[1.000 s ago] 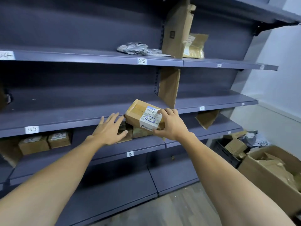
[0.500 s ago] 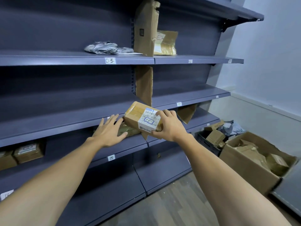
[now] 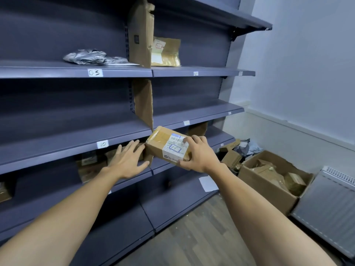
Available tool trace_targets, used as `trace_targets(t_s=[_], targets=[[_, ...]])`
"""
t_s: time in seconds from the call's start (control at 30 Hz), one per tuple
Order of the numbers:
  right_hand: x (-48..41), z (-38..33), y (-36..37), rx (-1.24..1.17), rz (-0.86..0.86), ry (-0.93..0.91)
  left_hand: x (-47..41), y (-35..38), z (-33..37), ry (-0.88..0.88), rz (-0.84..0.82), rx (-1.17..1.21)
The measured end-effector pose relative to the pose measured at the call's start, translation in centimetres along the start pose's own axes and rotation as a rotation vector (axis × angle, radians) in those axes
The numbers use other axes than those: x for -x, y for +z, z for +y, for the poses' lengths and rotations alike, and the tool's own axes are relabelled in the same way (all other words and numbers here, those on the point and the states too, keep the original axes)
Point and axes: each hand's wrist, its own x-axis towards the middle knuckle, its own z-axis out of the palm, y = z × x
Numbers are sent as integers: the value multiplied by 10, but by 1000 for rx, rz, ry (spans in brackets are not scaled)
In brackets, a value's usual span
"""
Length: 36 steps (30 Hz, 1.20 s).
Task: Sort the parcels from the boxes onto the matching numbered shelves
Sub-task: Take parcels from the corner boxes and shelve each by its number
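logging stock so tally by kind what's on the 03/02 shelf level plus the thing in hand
grey plastic mailer: 1
brown envelope: 1
cardboard divider: 1
taped cardboard box in right hand: 1
total: 4

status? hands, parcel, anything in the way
Right hand grips labelled parcel, not yet shelved. Left hand open, under tag 10. Shelved parcels crowd that bay.
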Motion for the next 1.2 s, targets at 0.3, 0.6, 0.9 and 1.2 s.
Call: trace_targets(t_s=[0.3, 0.6, 0.9, 1.2], targets=[[8, 45, -1, 23, -7, 38, -26, 17, 39, 40, -20, 21], [5, 145, 0, 32, -5, 133, -108, 38, 112, 125, -54, -8], [-25, 299, -6, 35, 20, 238, -230, 75, 206, 190, -73, -12], [-59, 406, 20, 48, -46, 293, -317, 113, 260, 222, -89, -23]])
